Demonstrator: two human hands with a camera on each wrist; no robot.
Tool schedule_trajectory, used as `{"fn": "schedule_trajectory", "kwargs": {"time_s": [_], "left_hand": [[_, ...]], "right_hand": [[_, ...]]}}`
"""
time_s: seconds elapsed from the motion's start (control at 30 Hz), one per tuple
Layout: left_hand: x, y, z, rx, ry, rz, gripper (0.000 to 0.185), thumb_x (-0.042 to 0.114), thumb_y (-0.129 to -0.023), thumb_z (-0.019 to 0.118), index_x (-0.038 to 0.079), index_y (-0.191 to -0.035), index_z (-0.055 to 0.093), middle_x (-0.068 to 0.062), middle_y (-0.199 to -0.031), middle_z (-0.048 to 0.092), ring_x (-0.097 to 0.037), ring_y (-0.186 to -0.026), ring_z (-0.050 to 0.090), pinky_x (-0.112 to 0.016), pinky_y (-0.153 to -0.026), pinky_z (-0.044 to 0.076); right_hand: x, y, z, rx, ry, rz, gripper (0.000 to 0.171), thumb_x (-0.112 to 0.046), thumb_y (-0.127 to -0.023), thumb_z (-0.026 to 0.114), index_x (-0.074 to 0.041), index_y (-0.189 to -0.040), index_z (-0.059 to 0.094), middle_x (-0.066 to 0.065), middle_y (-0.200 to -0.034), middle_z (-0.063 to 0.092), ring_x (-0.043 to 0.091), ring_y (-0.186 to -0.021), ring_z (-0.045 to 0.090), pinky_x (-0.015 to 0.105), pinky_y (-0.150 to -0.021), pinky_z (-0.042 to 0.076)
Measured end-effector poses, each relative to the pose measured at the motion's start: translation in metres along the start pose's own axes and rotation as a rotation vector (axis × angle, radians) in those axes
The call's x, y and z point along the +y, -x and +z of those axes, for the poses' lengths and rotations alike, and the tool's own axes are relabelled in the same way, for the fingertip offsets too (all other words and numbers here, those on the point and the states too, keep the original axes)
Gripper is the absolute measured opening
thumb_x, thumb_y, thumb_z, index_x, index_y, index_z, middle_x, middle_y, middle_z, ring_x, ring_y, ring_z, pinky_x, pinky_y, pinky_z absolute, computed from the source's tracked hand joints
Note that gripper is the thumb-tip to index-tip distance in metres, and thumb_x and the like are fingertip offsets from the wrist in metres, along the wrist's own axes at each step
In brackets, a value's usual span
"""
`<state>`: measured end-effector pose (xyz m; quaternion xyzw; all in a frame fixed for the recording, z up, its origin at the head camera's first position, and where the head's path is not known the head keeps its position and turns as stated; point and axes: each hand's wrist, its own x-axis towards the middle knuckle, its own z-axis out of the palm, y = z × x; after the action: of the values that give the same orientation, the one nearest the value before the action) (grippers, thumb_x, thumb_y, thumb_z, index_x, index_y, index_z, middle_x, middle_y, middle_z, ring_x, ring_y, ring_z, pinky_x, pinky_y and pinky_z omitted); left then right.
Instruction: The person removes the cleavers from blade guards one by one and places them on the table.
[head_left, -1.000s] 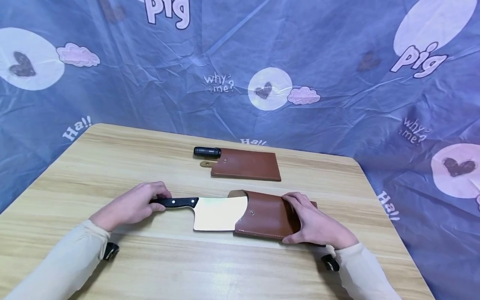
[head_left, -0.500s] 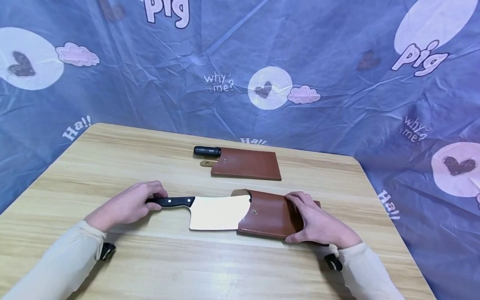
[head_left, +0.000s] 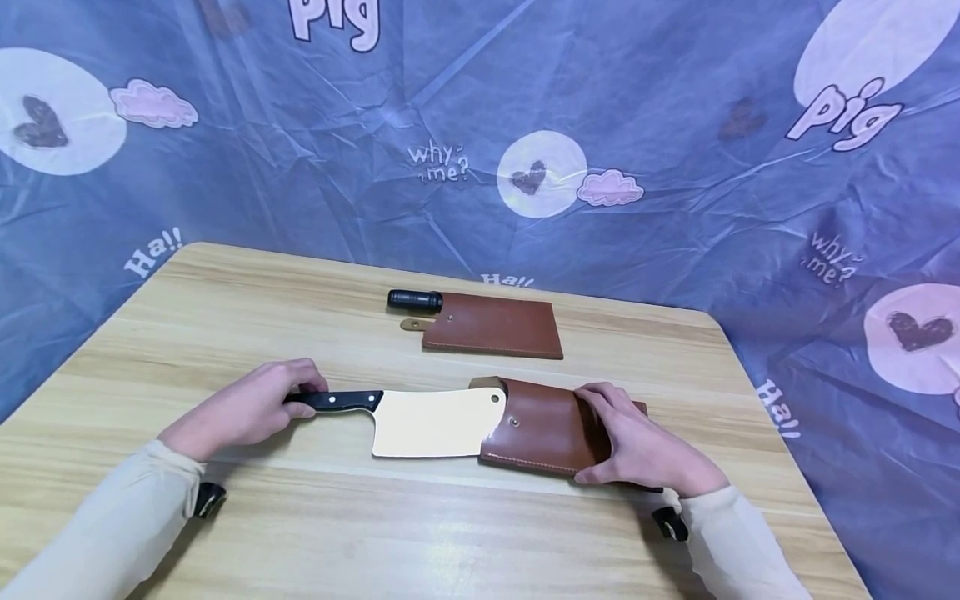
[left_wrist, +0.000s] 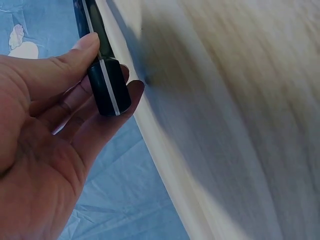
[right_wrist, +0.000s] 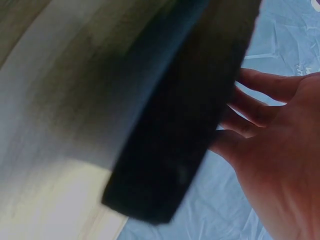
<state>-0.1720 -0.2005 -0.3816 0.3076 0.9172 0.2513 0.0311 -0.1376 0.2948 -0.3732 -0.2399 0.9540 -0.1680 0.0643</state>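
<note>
Two brown leather sheaths lie mid-frame: the left hand (head_left: 243, 408) grips one black-handled steel cleaver (head_left: 420, 421), the right hand (head_left: 637, 446) presses flat on the nearer sheath (head_left: 543, 429).

Probably staged studio: cartoon backdrop (head_left: 480, 125), table (head_left: 300, 533).

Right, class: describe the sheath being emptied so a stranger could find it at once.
On the wooden table lie two brown sheaths. It is the near sheath, under the right hand. A cleaver sticks halfway out; the far sheath shows only a black handle.
</note>
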Motion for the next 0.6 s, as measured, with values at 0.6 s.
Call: {"fn": "schedule_trajectory", "kwargs": {"time_s": [0.6], "left_hand": [[-0.0011,0.0002,-0.0032,-0.021,-0.005,-0.009,0.026,-0.002,-0.079,0.076,0.007,-0.102,0.067,0.003,-0.098,0.062,-0.023,-0.092,0.062,-0.048,-0.084,0.051]], "right_hand": [[0.0038,0.004,-0.0035,0.007,0.026,0.001,0.107,-0.052,-0.06,0.09,-0.003,-0.142,0.042,0.01,-0.139,0.04,0.029,-0.127,0.04,0.052,-0.099,0.039]]}}
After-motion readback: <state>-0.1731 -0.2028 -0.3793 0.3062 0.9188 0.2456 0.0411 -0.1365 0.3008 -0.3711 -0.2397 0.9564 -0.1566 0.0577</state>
